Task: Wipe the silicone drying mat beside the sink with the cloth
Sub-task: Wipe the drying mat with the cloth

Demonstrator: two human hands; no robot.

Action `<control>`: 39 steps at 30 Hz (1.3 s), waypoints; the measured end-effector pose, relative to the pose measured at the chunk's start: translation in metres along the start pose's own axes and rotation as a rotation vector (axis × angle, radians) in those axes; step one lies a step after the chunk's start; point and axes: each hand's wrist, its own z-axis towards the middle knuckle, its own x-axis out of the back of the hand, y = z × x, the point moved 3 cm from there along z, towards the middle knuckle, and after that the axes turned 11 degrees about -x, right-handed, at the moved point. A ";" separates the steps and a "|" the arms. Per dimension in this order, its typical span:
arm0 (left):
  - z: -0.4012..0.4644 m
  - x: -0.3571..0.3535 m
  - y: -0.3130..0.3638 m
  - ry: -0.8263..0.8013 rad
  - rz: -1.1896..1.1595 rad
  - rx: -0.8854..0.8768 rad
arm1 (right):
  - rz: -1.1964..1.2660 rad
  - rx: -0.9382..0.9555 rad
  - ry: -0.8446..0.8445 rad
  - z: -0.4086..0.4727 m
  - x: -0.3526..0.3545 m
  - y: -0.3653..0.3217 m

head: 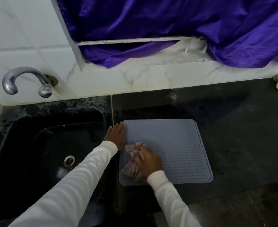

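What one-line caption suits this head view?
Right hand wipes the grey silicone drying mat with a striped cloth; left hand steadies its sink-side edge.

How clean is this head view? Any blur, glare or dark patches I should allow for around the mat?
Head view: dim overall; the black sink swallows detail, with small glints at its drain and on the tap. The right hand and the cloth are smeared by motion blur; the left hand, flat on the mat edge, is sharper. Wide-angle bending shows at the frame edges.
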 end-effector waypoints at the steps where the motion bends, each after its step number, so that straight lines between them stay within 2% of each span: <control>1: 0.000 -0.001 0.002 0.016 0.011 -0.103 | -0.041 -0.039 -0.025 0.016 0.008 0.004; 3: -0.002 -0.002 0.005 -0.014 0.018 -0.232 | -0.160 -0.117 -0.134 0.040 0.014 0.013; 5: -0.004 -0.005 0.001 -0.067 0.006 -0.227 | -0.260 -0.161 -0.196 0.049 0.009 0.023; 13: -0.019 -0.016 -0.002 0.056 -0.006 -0.126 | -0.494 -0.110 -0.163 0.076 0.005 0.032; 20: -0.025 -0.016 0.006 0.102 -0.057 -0.085 | -0.491 -0.161 -0.101 0.104 0.019 0.034; 23: -0.027 -0.013 0.004 0.048 -0.032 -0.076 | -0.440 -0.197 -0.093 0.108 0.017 0.035; 27: -0.024 -0.011 0.004 -0.008 -0.007 -0.087 | -0.308 -0.230 0.002 0.116 0.025 0.018; 33: -0.005 -0.001 0.002 -0.046 0.036 -0.095 | -0.326 -0.089 -0.120 0.122 -0.016 -0.039; 36: 0.000 -0.003 -0.001 -0.094 0.093 -0.076 | -0.405 -0.080 -0.173 0.123 -0.029 -0.040; 39: -0.001 -0.001 -0.002 -0.080 0.098 -0.060 | -0.435 -0.065 -0.132 0.129 -0.012 -0.028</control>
